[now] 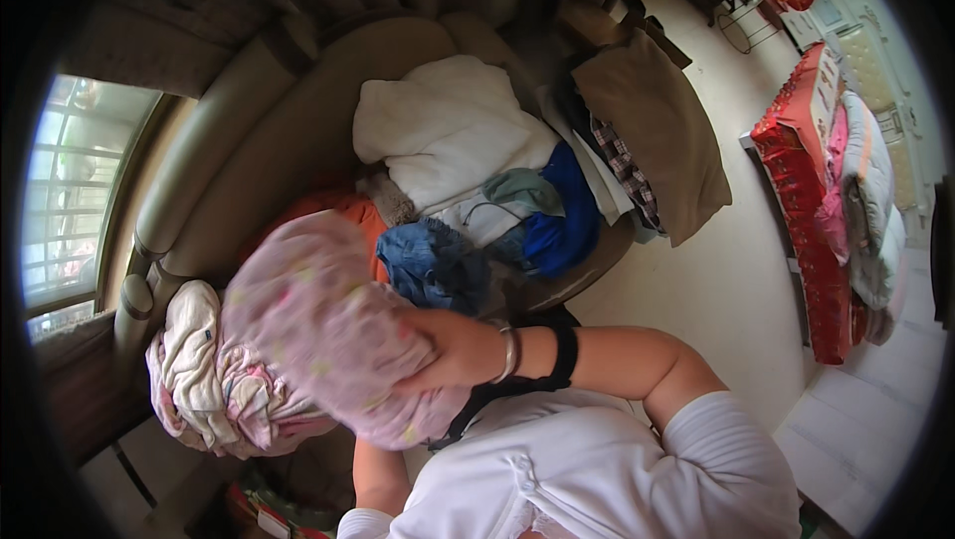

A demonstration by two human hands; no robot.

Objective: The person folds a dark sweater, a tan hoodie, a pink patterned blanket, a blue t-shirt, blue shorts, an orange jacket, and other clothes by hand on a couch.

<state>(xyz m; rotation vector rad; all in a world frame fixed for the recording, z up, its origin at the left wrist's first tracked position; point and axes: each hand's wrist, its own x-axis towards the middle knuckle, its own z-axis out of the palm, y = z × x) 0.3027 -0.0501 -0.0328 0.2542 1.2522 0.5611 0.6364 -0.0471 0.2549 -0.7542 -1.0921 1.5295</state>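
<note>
My right hand (pixel 455 352) grips the near right edge of a folded pink cloth (pixel 313 315) with a small printed pattern. The cloth is slightly blurred and raised in front of my chest. My left forearm runs up behind it, and the left hand is hidden by the fabric. To the left, a rumpled heap of white and pink bedding (pixel 224 382) is partly covered by the pink cloth. Just beyond it lie a crumpled pair of denim clothes (pixel 429 259) and an orange fabric (pixel 347 211).
A brown sofa (pixel 254 151) curves behind the clothes. It bears a white blanket (pixel 448 121), a blue garment (pixel 563 218) and a grey-green cloth (pixel 526 191). A brown cushion (pixel 653 129) lies at its right end. Farther right stands a red-covered bed-like platform (pixel 798 241) with a quilt (pixel 869 196).
</note>
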